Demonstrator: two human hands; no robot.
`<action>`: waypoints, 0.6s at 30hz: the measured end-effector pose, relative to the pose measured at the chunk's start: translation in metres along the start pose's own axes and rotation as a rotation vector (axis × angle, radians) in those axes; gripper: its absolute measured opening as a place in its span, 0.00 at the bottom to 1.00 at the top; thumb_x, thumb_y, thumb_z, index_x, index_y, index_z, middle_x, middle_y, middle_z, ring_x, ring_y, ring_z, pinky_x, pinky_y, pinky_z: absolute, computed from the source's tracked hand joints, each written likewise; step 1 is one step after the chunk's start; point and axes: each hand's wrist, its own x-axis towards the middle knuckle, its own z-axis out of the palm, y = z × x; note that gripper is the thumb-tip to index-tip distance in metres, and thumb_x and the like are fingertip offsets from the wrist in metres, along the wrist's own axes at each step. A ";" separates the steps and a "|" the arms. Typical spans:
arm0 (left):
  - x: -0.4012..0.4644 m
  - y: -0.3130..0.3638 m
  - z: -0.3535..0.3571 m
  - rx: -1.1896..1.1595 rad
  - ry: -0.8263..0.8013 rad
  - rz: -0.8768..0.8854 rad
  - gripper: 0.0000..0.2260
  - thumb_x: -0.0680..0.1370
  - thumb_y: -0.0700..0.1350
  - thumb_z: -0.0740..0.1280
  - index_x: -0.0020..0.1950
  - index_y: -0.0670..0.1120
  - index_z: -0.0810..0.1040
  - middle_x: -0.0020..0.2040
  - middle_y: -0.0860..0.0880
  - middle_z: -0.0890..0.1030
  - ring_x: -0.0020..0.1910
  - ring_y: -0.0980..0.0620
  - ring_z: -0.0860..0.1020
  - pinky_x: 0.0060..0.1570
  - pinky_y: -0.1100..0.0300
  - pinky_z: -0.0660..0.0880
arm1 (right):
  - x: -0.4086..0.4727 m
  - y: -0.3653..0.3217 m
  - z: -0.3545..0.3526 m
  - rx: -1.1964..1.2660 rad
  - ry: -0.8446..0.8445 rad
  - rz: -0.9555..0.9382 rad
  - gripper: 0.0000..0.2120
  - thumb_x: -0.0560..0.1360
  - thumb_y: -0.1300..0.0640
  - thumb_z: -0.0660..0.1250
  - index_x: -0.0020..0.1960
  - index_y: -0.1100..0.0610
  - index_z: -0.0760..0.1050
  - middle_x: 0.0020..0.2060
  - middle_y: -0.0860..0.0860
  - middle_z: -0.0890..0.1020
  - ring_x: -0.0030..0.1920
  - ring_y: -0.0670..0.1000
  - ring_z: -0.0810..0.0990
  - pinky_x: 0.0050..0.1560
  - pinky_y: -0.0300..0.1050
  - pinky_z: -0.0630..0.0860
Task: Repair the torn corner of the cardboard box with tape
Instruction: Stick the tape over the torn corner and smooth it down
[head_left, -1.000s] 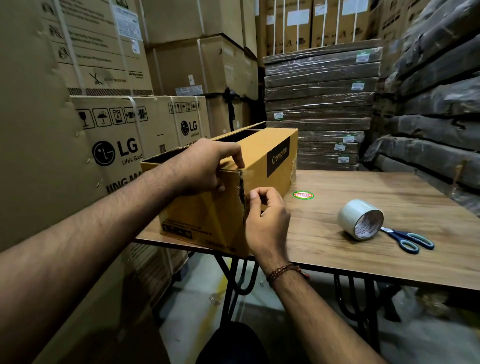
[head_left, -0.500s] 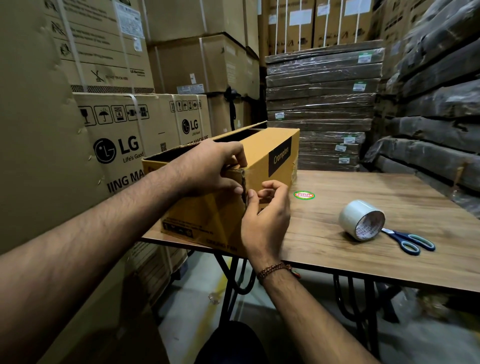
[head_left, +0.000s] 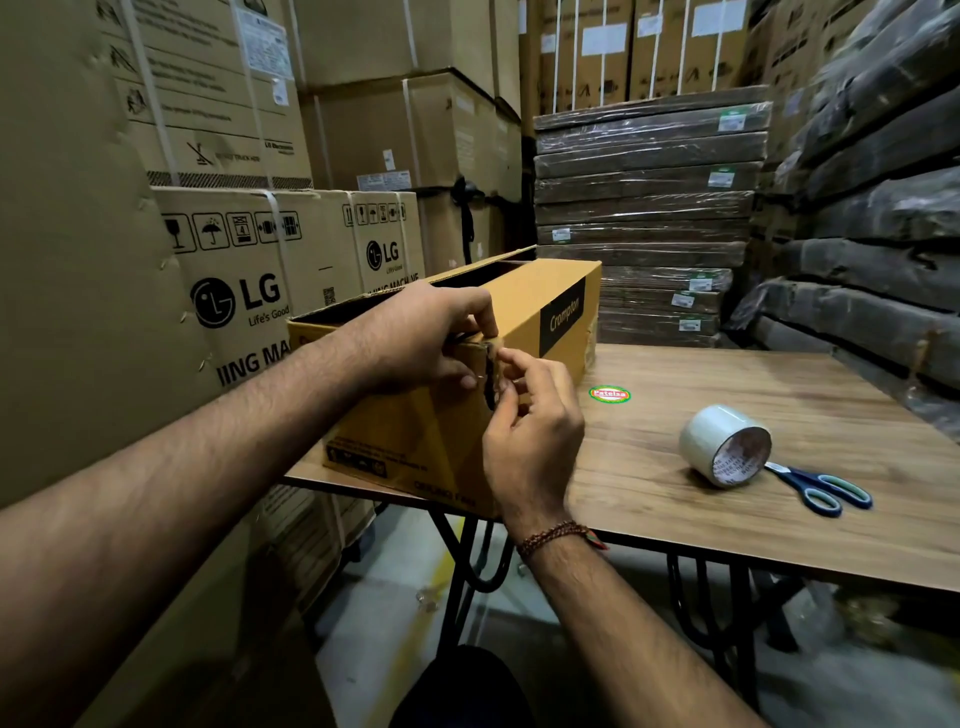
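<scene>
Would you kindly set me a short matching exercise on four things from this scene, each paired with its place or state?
Things:
1. tape roll
2. scissors
3. round sticker
4. cardboard box

Places or states:
A. stuck flat on the table, just right of the box
B. lying right of the tape roll
C. torn corner pinched by both hands
D. on its side, untouched

Pairs: 1-D, 2-B, 3-A, 4-C
</scene>
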 end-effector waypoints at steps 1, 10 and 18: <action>0.000 0.000 0.000 0.002 0.003 0.001 0.22 0.74 0.42 0.78 0.65 0.53 0.76 0.62 0.51 0.83 0.65 0.52 0.81 0.54 0.61 0.78 | 0.000 0.000 0.000 -0.004 0.000 0.000 0.19 0.78 0.68 0.69 0.64 0.54 0.84 0.55 0.50 0.83 0.54 0.53 0.83 0.52 0.52 0.84; 0.000 0.002 0.000 0.029 0.011 0.008 0.22 0.74 0.41 0.77 0.65 0.52 0.77 0.63 0.50 0.82 0.65 0.51 0.81 0.56 0.58 0.80 | -0.012 -0.019 0.002 -0.007 0.001 0.022 0.19 0.80 0.62 0.71 0.71 0.60 0.82 0.59 0.55 0.79 0.59 0.52 0.79 0.60 0.35 0.74; 0.001 0.002 0.001 0.030 0.008 0.007 0.22 0.75 0.39 0.77 0.66 0.52 0.76 0.63 0.50 0.82 0.65 0.50 0.81 0.56 0.57 0.82 | -0.019 -0.022 0.007 -0.033 -0.036 0.058 0.23 0.80 0.65 0.72 0.75 0.62 0.78 0.59 0.57 0.78 0.60 0.54 0.79 0.63 0.21 0.63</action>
